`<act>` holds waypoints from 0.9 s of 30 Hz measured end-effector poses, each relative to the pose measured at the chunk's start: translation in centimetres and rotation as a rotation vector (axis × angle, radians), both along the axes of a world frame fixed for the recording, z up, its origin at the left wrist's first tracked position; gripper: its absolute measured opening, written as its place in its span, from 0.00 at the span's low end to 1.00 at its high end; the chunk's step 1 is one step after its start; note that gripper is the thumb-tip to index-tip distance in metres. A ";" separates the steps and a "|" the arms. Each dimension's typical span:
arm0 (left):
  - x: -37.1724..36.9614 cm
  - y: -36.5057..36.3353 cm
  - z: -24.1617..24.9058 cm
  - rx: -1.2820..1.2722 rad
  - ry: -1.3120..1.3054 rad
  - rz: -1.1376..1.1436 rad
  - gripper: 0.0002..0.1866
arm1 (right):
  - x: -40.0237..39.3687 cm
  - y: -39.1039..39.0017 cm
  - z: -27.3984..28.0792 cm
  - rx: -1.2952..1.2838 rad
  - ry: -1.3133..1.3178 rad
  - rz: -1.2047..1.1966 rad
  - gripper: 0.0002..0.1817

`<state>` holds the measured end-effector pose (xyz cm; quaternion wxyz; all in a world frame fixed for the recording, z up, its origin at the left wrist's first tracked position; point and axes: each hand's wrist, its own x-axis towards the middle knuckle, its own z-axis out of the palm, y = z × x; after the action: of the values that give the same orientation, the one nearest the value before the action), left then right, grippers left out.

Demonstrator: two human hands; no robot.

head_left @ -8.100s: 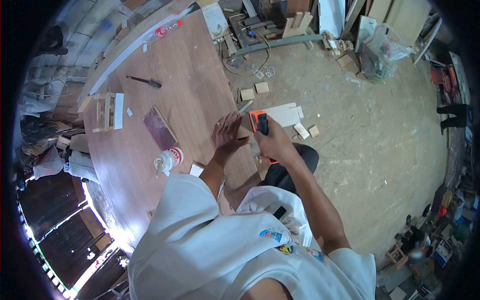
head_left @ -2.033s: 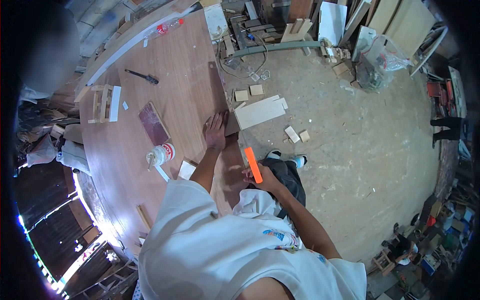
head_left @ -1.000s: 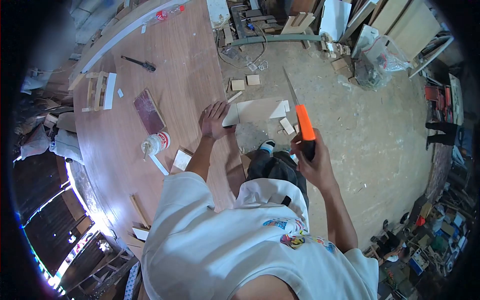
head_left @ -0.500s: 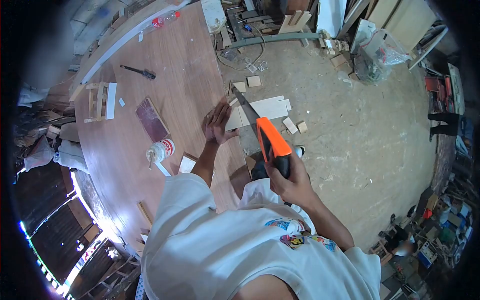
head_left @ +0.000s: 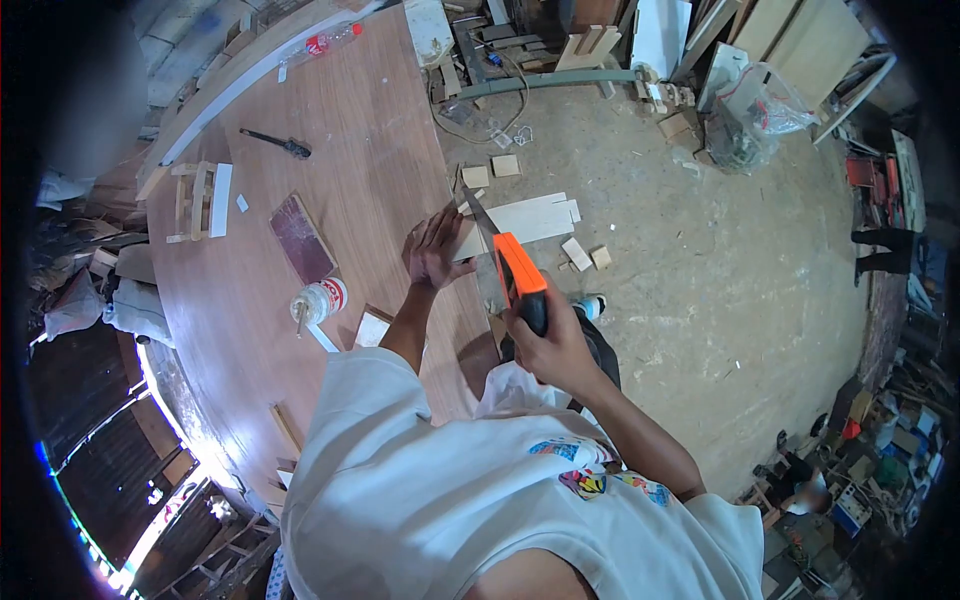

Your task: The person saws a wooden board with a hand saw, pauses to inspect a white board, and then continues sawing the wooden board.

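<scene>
My right hand [head_left: 555,345] is wrapped around the black grip of a handsaw [head_left: 518,262] with an orange handle. Its blade slants up and left across a pale wooden board [head_left: 530,219] that juts past the table edge. My left hand [head_left: 434,252] lies on the board's near end at that edge, fingers stretched out and thumb apart, pressing down. Exactly where the teeth meet the wood is hard to make out. Small wood offcuts [head_left: 575,253] lie on the floor beside the board.
The wooden table [head_left: 350,110] holds a white-labelled jar [head_left: 322,298], a dark red block [head_left: 302,238], a black-handled tool [head_left: 277,142], a small wooden frame [head_left: 192,203] and a plastic bottle [head_left: 335,38]. On the floor stands a plastic bag [head_left: 750,125]. Other people are at the right.
My right hand and the saw have moved left and slightly up, pushing the blade farther across the board. My left hand stays in place.
</scene>
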<state>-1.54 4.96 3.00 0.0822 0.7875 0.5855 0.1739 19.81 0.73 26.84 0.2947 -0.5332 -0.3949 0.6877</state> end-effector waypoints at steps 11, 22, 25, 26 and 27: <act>0.0 -0.3 -0.7 0.036 0.024 0.025 0.47 | -1.8 0.8 3.0 0.120 -0.076 0.058 0.14; 0.0 0.2 -0.7 0.112 -0.074 0.022 0.44 | -2.9 4.8 -1.2 -0.094 -0.074 0.087 0.12; 0.0 0.1 -0.6 0.102 -0.110 -0.004 0.44 | -2.1 3.1 -2.2 0.040 -0.115 0.102 0.12; 0.0 0.0 -0.5 0.094 -0.112 0.004 0.44 | -1.9 2.2 -2.0 0.052 -0.133 0.085 0.14; -0.1 0.0 -0.6 0.086 -0.146 -0.028 0.45 | -1.8 1.7 -1.8 0.065 -0.151 0.070 0.16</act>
<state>-1.64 5.00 2.42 0.0931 0.7837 0.5588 0.2547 18.01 2.40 25.05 0.2570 -0.5595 -0.4564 0.6424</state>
